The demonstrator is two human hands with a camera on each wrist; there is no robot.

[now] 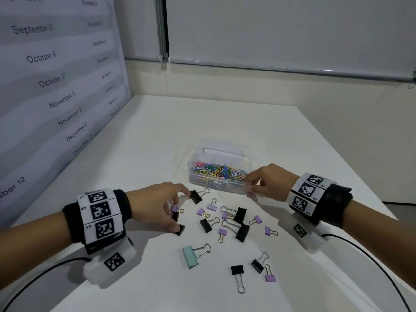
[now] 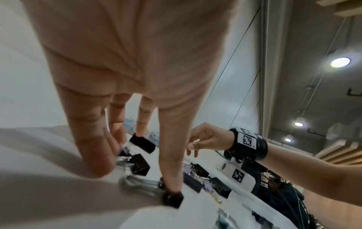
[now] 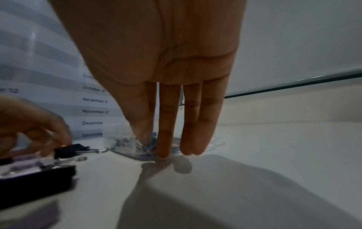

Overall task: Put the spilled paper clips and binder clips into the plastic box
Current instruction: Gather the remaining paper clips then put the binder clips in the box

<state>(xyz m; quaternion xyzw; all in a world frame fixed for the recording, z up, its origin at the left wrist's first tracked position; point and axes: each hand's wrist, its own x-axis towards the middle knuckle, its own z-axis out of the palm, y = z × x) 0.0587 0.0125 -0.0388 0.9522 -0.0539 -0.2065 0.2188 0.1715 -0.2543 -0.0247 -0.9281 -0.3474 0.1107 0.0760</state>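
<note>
Clear plastic box (image 1: pixel 219 176) at mid-table, already heaped with coloured paper clips (image 1: pixel 216 171). No loose paper clips visible on the white table (image 1: pixel 292 143); paper-clip step judged done, binder-clip step in hand. Just near of the box, a scatter of binder clips (image 1: pixel 225 221): black, purple, one larger mint clip (image 1: pixel 190 257) nearer still. At the box's right near corner, right hand (image 1: pixel 267 182), fingertips touching the rim as if steadying it; whether pinching or only resting, cannot tell. Left of the scatter, left hand (image 1: pixel 162 202), fingers spread and curled down, tips pressing on three black clips (image 1: pixel 195 196) and gathering a purple one, not yet lifted. Next move calls for drawing these together, closing the fingers, lifting and dropping them into the box without catching wire handles.
</note>
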